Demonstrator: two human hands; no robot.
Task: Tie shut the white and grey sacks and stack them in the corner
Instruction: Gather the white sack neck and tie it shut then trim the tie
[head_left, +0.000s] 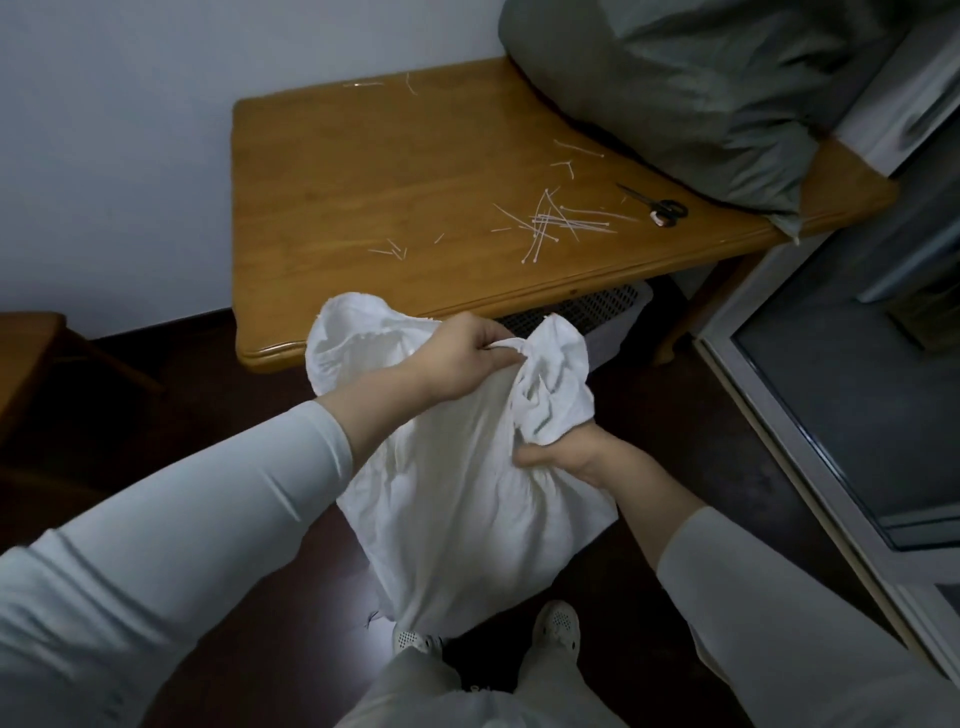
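1. At the far left edge a wooden chair (31, 353) stands on the dark floor (675, 395), well apart from the work
2. The left sleeve (182, 519) reaches in from the lower left; the left hand (462, 358) has its fingers curled and pinches a fold of cloth at the mouth of the white sack (467, 493)
3. The white sack stands upright on the floor just in front of the person's shoes (558, 626), between both hands and directly below them; its loose rim billows out to the left of the left hand and overlaps the near edge of the table (363, 182)
4. The right hand (566, 457) is clamped round the gathered neck of the sack from below, thumb toward the left, with a bunched tuft of cloth standing up above it and touching the left hand's fingertips
5. On the table beyond the hands lie scattered white cable ties (550, 223), well apart from the sack, and to their right a pair of scissors (660, 205)
6. Under the table, behind the tuft, a perforated basket (597, 312) shows
7. The grey sack (701, 88) lies full on the table's far right corner, just beside the scissors
8. A glass door (841, 405) runs down the right side
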